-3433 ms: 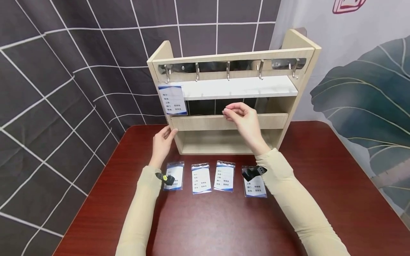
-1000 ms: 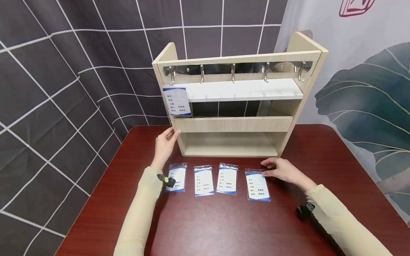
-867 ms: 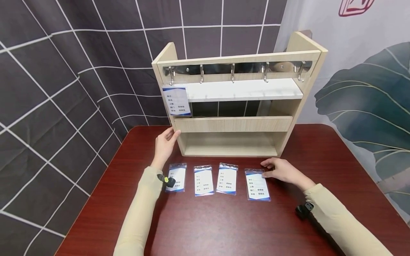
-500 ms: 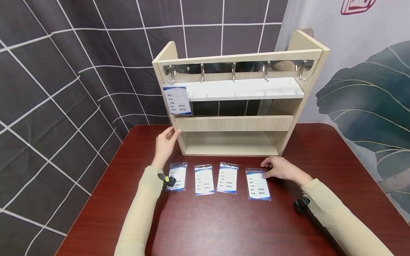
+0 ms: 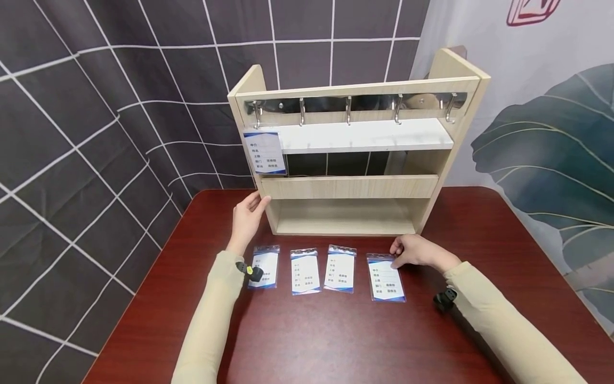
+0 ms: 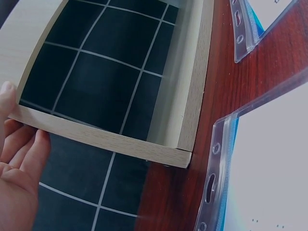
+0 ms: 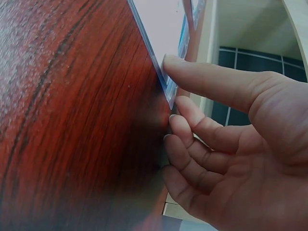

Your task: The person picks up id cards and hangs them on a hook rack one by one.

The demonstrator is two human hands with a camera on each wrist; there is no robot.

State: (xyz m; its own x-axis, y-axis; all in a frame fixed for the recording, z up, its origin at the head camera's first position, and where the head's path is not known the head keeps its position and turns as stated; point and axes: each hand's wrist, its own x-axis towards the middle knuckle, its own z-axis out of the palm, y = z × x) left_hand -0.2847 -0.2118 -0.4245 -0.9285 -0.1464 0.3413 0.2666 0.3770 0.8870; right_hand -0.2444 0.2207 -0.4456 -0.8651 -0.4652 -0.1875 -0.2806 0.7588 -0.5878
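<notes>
My left hand grips the left side panel of a pale wooden shelf rack; in the left wrist view the thumb and fingers lie on opposite sides of the panel edge. My right hand is at the upper right corner of the rightmost badge holder, a clear sleeve with a blue-and-white card, flat on the table. In the right wrist view the thumb presses on the card's face, and the curled fingers meet the sleeve's edge near the corner. Another badge holder hangs from the leftmost hook.
Three more badge holders lie in a row: left, middle and right. Several metal hooks line the strip along the rack's top, above a white shelf. The dark red table meets a dark grid-patterned cloth.
My right hand has come down from in front of the rack to the rightmost badge holder, and its fingers have drawn in at the corner. The left hand has kept its hold.
</notes>
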